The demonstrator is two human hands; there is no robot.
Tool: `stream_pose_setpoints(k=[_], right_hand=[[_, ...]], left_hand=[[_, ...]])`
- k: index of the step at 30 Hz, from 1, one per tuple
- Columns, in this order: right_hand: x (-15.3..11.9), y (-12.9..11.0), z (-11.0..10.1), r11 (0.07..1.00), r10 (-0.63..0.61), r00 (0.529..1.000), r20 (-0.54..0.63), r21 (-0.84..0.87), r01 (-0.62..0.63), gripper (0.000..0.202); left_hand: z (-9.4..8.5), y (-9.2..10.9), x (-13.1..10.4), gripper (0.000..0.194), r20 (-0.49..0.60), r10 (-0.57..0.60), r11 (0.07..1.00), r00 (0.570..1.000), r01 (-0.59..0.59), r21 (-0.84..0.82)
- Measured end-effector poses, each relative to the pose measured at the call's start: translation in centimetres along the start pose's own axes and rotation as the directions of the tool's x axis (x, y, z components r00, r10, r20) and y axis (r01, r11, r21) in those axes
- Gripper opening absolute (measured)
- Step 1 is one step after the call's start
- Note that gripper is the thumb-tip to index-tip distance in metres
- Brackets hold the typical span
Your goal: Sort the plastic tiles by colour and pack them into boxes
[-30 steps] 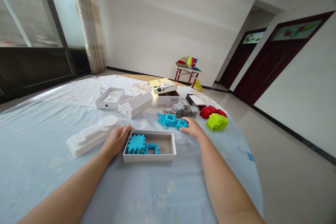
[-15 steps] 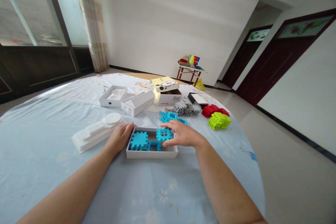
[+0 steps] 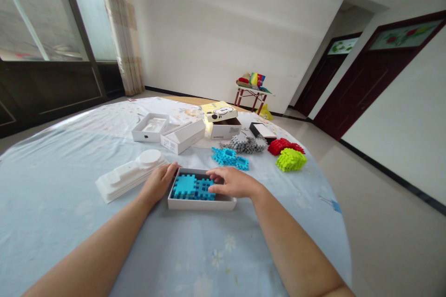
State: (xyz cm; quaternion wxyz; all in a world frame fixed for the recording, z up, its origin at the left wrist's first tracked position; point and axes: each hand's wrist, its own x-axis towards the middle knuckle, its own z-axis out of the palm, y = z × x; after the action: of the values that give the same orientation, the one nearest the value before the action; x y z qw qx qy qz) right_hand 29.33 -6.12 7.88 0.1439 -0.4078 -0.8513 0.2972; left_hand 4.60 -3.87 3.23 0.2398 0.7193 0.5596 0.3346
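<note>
A shallow white box [image 3: 202, 205] lies on the table in front of me. Inside it, on the left, rest stacked blue interlocking tiles with notched edges [image 3: 185, 184]. Beside them lies a blue window tile [image 3: 204, 187] with square holes. My left hand [image 3: 160, 180] grips the box at its left end, fingers near the far corner. My right hand [image 3: 232, 182] reaches in over the right side, thumb and fingers apart, the thumb at the window tile's right edge. More blue tiles [image 3: 228, 157] lie loose just beyond the box.
White plastic trays [image 3: 128, 174] lie to the left. Behind are an open white box [image 3: 150, 129], a closed white box [image 3: 183, 137] and a yellow-lidded box [image 3: 219, 112]. Grey [image 3: 247, 144], red [image 3: 284, 146] and lime-green tiles [image 3: 291, 160] are piled right, near a black box [image 3: 263, 132].
My right hand has moved left and down, bringing the window tile beside the stacked tiles in the box. Its fingers have spread from the tile. My left hand has stayed put.
</note>
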Motion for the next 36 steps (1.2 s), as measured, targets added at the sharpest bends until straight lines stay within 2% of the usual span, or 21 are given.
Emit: stream_pose_setpoints(k=[5,8,11,13,17,21,24,30,36], right_hand=[[0.0,-0.3,0.0,0.999,-0.050,0.998,-0.040,-0.007,0.050,0.036],[-0.2,1.0,-1.3,0.999,-0.002,0.980,-0.201,0.032,0.008,0.034],[-0.7,3.9,-3.0,0.997,0.072,0.901,-0.427,0.015,-0.073,0.035],[-1.1,6.3,-3.7,0.986,0.122,0.853,-0.508,-0.033,-0.161,0.038],[-1.6,10.5,-3.7,0.937,0.215,0.832,-0.511,-0.133,-0.324,0.051],[-1.5,12.7,-2.6,0.929,0.259,0.837,-0.482,-0.113,-0.353,0.062],[-1.4,13.5,-2.3,0.939,0.272,0.842,-0.467,-0.061,-0.337,0.060],[-2.0,14.2,-2.9,0.950,0.296,0.851,-0.434,0.042,-0.310,0.062],[-2.0,14.0,-2.8,0.965,0.236,0.866,-0.441,0.004,-0.261,0.061]], left_hand=[[-0.1,0.0,-0.1,0.057,0.005,-0.001,1.000,1.000,0.001,0.004],[-0.1,0.1,-0.1,0.055,-0.004,0.005,1.000,1.000,-0.005,0.012],[-0.1,0.1,-0.1,0.052,-0.020,0.014,1.000,1.000,-0.014,0.020],[-0.1,0.1,-0.1,0.051,-0.024,0.028,0.999,0.999,-0.027,0.032],[-0.1,0.0,-0.1,0.050,-0.017,0.051,0.997,0.999,-0.050,0.058],[-0.1,0.1,-0.1,0.050,-0.012,0.047,0.997,0.999,-0.046,0.068],[-0.1,0.1,-0.1,0.050,-0.001,0.037,0.997,0.999,-0.036,0.070],[0.0,-0.2,0.0,0.049,0.007,0.025,0.998,1.000,-0.026,0.052],[0.0,-0.4,0.0,0.051,0.016,0.001,0.999,1.000,-0.001,0.044]])
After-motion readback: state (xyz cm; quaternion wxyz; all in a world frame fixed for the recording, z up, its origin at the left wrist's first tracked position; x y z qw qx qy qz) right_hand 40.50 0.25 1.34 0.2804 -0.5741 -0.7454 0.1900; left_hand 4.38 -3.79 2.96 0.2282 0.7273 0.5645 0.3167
